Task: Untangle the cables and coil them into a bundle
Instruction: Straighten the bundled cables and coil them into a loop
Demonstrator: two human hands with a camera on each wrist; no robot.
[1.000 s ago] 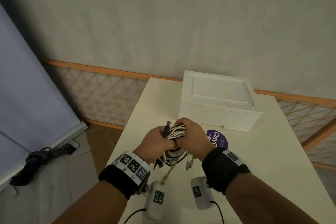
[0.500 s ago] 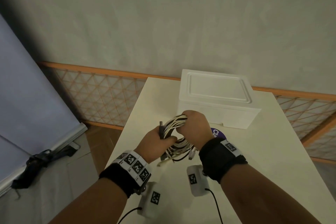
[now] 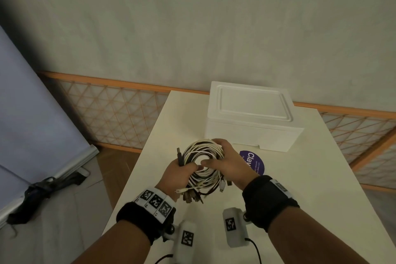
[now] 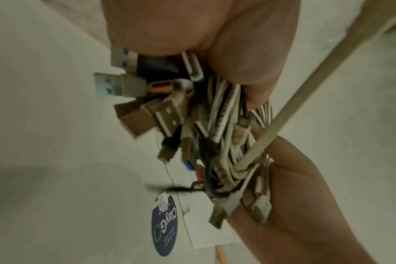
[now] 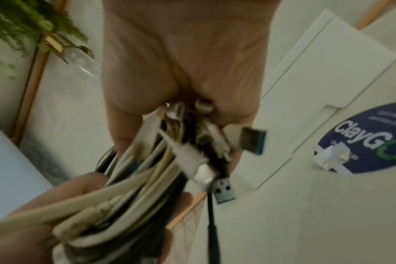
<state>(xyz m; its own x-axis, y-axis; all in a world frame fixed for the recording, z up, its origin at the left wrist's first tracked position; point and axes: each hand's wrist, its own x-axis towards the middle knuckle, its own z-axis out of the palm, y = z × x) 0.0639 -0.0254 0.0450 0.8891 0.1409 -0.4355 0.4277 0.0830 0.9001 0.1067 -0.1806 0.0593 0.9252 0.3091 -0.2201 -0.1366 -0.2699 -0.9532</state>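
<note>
The cables (image 3: pixel 203 163) were already wound into a round coil of white and dark strands, held up over the table (image 3: pixel 300 199) in front of the white box (image 3: pixel 252 126). The left hand (image 3: pixel 179 176) gripped the coil's near-left side, fingers curled round the strands, and the right hand (image 3: pixel 227 163) clasped its right side — both clamped on the same loop. The untangling looked done; several plug ends (image 4: pixel 147 110) stuck out loose at the bottom — tucking them in seemed to remain.
</note>
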